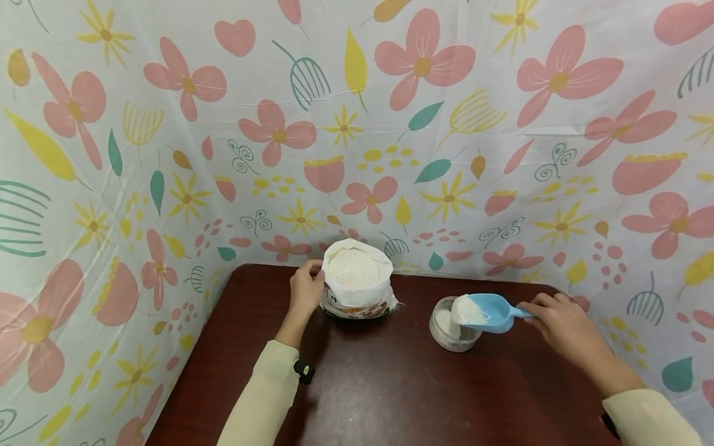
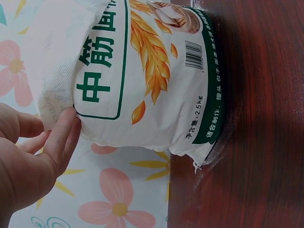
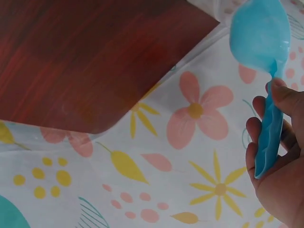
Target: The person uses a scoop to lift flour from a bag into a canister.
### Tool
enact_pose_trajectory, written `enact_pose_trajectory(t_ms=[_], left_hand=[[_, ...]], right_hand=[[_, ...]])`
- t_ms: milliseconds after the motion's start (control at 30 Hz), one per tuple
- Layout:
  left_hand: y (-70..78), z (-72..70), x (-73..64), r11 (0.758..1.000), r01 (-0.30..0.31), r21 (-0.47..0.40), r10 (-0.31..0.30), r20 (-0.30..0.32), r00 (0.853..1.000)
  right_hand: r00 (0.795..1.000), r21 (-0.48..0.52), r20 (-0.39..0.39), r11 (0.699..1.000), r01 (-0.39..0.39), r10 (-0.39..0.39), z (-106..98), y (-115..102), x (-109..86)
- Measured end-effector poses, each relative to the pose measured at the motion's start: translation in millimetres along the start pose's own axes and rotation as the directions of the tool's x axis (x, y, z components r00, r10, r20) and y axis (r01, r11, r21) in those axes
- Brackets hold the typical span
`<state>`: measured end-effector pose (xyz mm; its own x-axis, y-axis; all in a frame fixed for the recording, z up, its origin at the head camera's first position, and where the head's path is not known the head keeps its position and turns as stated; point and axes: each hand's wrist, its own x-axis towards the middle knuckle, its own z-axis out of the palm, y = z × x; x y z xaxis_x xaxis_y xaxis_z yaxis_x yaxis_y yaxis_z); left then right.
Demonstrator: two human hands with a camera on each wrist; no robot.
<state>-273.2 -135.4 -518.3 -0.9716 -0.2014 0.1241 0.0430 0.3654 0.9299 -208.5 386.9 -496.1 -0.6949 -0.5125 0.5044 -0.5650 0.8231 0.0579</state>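
My left hand (image 1: 308, 290) is at the left side of an open flour bag (image 2: 142, 85), its thumb and fingers pinching the folded-down rim. White flour (image 1: 352, 267) fills the bag nearly to its mouth. With my right hand (image 1: 563, 325) I grip the handle of a blue scoop (image 1: 498, 313), fingers curled round it in the right wrist view. A heap of flour lies at the scoop's front end, over a small clear round container (image 1: 453, 341). Some flour shows inside that container, partly hidden by the scoop.
Bag and container stand on a dark red-brown table (image 1: 385, 384), the bag near its back edge. A floral-printed cloth (image 1: 346, 142) hangs right behind the table and along its sides. Traces of flour (image 2: 216, 154) lie on the table beside the bag.
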Motion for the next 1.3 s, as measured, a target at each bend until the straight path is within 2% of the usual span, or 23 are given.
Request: enact_pose_trajectory(t_ms=[267,433,667,933,1300], left_hand=[[0.7,-0.7,-0.5,1.000,-0.006,0.006,0.006,0.001,1.000],[-0.1,-0.8,-0.3,1.000,0.002,-0.006,-0.002,0.005,1.000],[-0.7,-0.8,0.1,1.000,-0.002,-0.008,0.002,0.002,1.000],[-0.2,0.3,0.8,1.000,0.001,-0.007,-0.001,0.008,1.000],[1.1,-1.3,-0.6,1.000,0.005,-0.018,-0.004,0.013,1.000]], right_hand=[[0.997,-0.033,0.033,0.997,0.064,-0.063,-1,6,10.7],[0.991,-0.074,0.130,0.996,0.054,-0.044,-7,3,20.2],[0.966,-0.130,0.260,0.991,0.033,0.002,-12,-4,33.6],[0.964,-0.170,0.262,0.982,0.087,-0.040,-7,-5,42.0],[0.943,-0.227,0.319,0.958,0.173,-0.095,-9,-13,59.3]])
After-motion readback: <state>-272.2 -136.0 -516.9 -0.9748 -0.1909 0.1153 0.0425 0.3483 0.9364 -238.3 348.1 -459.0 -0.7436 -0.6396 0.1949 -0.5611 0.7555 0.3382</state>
